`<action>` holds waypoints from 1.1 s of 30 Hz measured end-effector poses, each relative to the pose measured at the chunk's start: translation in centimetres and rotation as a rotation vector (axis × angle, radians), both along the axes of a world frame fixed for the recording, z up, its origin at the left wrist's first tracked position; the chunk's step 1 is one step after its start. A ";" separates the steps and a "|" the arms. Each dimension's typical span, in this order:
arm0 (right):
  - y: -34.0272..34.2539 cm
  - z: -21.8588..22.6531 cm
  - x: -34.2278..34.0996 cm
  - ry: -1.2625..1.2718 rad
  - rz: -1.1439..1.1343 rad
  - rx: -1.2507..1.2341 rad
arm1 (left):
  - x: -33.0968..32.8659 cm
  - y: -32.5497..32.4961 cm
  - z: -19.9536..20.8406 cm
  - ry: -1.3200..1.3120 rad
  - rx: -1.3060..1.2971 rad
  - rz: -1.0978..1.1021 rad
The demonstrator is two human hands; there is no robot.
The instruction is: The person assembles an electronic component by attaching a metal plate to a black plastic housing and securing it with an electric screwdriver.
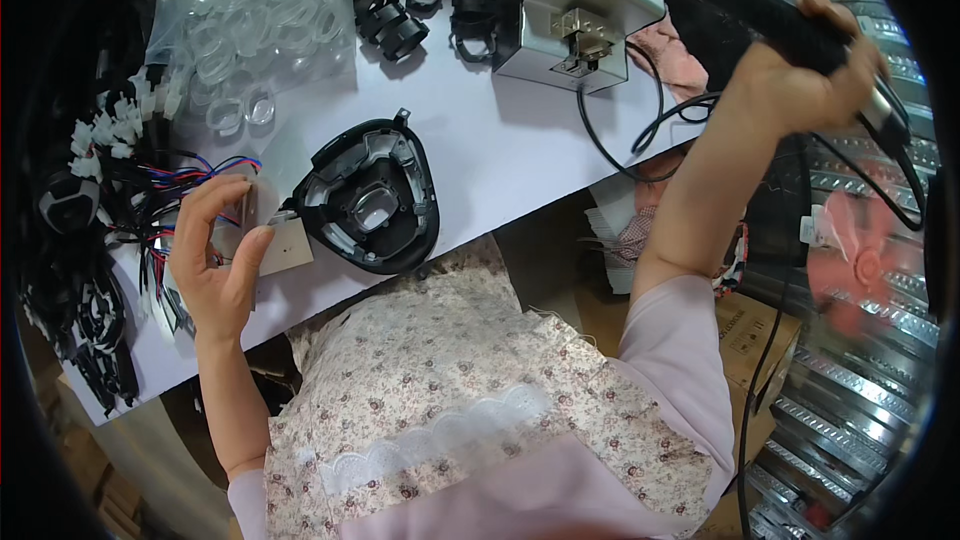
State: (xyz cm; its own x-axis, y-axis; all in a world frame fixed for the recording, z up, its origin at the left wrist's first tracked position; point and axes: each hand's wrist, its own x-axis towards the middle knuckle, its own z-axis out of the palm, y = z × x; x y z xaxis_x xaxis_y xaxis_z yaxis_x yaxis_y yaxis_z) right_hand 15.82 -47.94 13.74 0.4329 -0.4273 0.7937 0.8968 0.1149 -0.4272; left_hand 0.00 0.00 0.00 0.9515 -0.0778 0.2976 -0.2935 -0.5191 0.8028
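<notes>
the half-curled left hand (216, 262) seemingly pinches a clear piece (263, 202); the right hand (802, 90) grips a black tool (748, 12).

Clear plastic bag (332, 62), white equipment box (535, 35): tops cut off. Right hand (800, 90) hides part of black handheld tool (750, 15). Translucent piece (263, 202) at left hand (215, 260), kind unclear. Pink fan (862, 262) blurred.

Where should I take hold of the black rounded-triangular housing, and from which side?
Probably pinch the housing by its right rim, coming from the right: that rim faces away from the left hand, and the clear oval insert sits in the middle.
</notes>
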 end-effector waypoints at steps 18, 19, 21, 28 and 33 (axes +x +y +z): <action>2.5 -2.5 -3.7 0.322 0.188 0.018 | -0.1 0.1 -0.2 0.005 -0.018 -0.021; 2.4 -2.6 -3.5 0.323 0.189 0.020 | -0.1 0.1 -0.2 0.004 -0.012 -0.020; 2.2 -2.9 -3.2 0.332 0.175 -0.014 | -0.1 0.1 -0.2 0.004 -0.004 -0.017; 3.8 1.0 -4.9 0.029 0.193 0.056 | -0.2 -0.1 -0.1 0.010 -0.006 -0.013; 3.6 -0.5 -0.9 0.099 -0.217 -0.276 | -0.1 -0.2 0.1 0.007 -0.025 -0.010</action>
State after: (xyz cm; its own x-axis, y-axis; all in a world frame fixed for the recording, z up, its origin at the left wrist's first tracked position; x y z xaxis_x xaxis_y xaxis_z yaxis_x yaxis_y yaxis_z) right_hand 14.93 -44.31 13.23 0.4360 -0.2931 0.8509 0.8403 -0.2058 -0.5015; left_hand -0.13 -0.15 0.11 0.9529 -0.0803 0.2925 -0.2928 -0.4954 0.8178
